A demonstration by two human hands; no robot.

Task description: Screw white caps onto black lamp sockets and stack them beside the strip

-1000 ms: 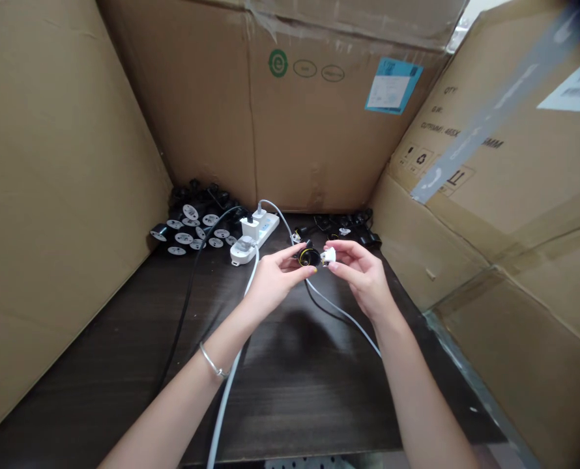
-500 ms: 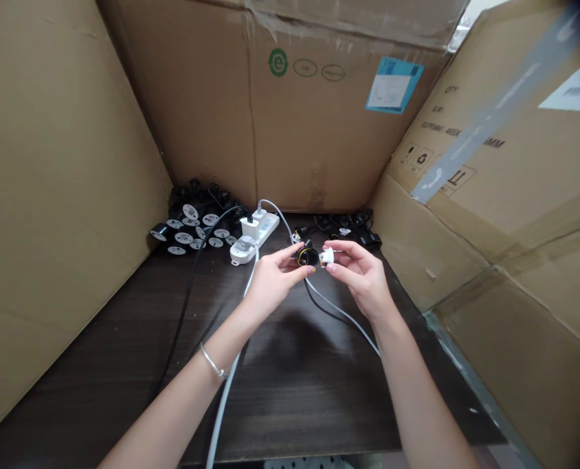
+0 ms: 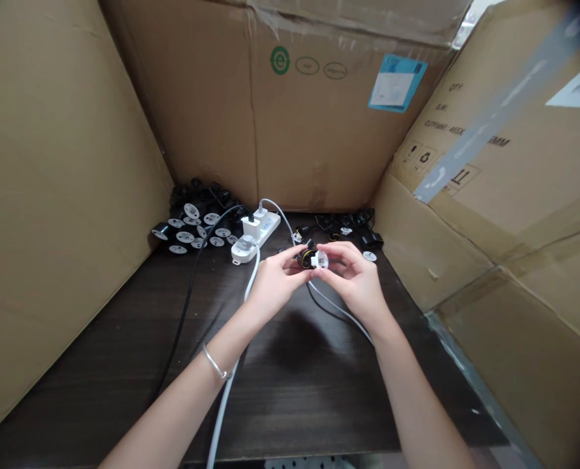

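My left hand (image 3: 277,279) pinches a small black round plug part (image 3: 307,258) with a yellow ring, and a thin white cable runs from near it. My right hand (image 3: 353,279) holds a small white cap-like piece (image 3: 320,260) between thumb and fingers. The white piece is pressed against the black part, and my fingertips partly hide where they meet. Just beyond my left hand lies a white power strip (image 3: 263,231) with white plugs in it.
A heap of black round parts with white discs (image 3: 192,225) lies at the back left, and a smaller black heap (image 3: 343,223) at the back right. A black cable (image 3: 187,306) and a white cable (image 3: 229,397) cross the dark wood table (image 3: 309,371). Cardboard walls (image 3: 70,163) surround it.
My hands have come closer together. The white piece has moved left, onto the black part, and my right fingers now wrap around it.
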